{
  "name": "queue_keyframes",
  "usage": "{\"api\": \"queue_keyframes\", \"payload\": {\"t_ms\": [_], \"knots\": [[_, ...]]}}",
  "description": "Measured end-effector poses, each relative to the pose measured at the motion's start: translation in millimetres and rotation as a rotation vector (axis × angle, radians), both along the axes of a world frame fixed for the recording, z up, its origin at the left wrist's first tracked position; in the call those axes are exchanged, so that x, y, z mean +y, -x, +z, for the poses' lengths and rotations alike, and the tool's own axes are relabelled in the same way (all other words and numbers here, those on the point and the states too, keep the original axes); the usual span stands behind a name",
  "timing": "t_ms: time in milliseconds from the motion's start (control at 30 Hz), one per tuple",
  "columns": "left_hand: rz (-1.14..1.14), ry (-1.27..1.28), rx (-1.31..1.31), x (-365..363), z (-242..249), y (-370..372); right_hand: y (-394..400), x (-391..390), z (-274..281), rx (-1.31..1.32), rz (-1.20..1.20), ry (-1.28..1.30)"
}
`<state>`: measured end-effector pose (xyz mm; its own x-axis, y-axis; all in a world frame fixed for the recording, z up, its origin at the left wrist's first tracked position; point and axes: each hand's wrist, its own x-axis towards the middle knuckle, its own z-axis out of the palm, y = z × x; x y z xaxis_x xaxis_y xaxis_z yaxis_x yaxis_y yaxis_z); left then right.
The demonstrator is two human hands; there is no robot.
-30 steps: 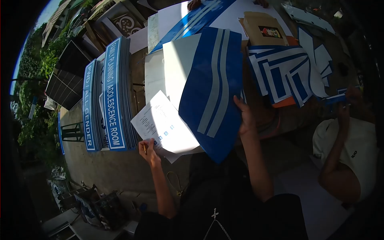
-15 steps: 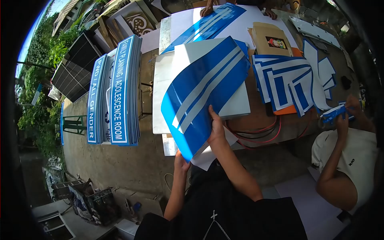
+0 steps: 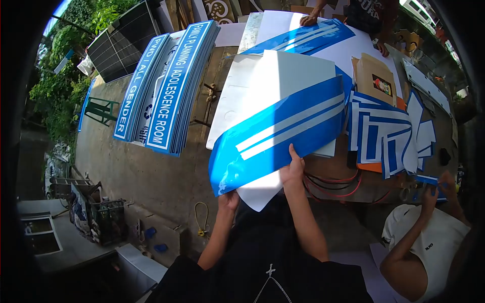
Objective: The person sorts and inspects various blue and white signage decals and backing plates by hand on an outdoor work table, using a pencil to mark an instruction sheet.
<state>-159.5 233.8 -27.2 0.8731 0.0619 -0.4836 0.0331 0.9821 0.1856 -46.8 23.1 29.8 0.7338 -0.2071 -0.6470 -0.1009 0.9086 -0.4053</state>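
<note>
A long blue vinyl sticker sheet point(image 3: 257, 169) with two pale stripes stretches across the middle of the head view. My left hand point(image 3: 229, 200) grips its near left end from below, the fingertips mostly hidden under it. At the sheet's lower edge, my right hand point(image 3: 293, 166) pinches it, with the thumb on top. A white paper-like sheet point(image 3: 260, 194) hangs beneath the vinyl between my hands. The far end of the vinyl rests over a stack of white panels point(image 3: 298, 70).
Stacked blue signs point(image 3: 184, 86) stand to the left. Blue-and-white offcuts point(image 3: 384, 126) and a brown cardboard box point(image 3: 374, 76) lie at right. Red cables point(image 3: 333, 189) loop under the table edge. Co-workers' hands are at another striped sheet point(image 3: 308, 38) and a blue roll point(image 3: 429, 180).
The sheet's raised, curled middle has come down flatter and its far end has swung right. My right hand has moved slightly right along its edge. The camera view has shifted.
</note>
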Motion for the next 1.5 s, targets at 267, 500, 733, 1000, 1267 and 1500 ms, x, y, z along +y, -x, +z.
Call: {"api": "queue_keyframes", "payload": {"t_ms": [267, 500, 733, 1000, 1267, 1500], "knots": [[0.030, -0.232, 0.165, 31, 82, -12, 8, -7, -15, -0.054, 0.065, 0.041], [-0.072, -0.754, 0.100, 50, 116, -24, 10, -28, -12, -0.202, 0.230, -0.186], [-0.104, -1.085, 0.036, 88, 205, -6, -10, -61, -58, -0.891, 0.189, -0.555], [0.051, -1.336, -0.050, 155, 296, 40, -71, -110, -18, -0.368, -0.138, -0.026], [0.212, -1.542, -0.059, 194, 353, 69, -110, -171, -40, -0.310, -0.089, 0.046], [0.372, -1.552, -0.224, 229, 380, 67, -146, -231, -30, -0.724, 0.108, -0.366]]}}
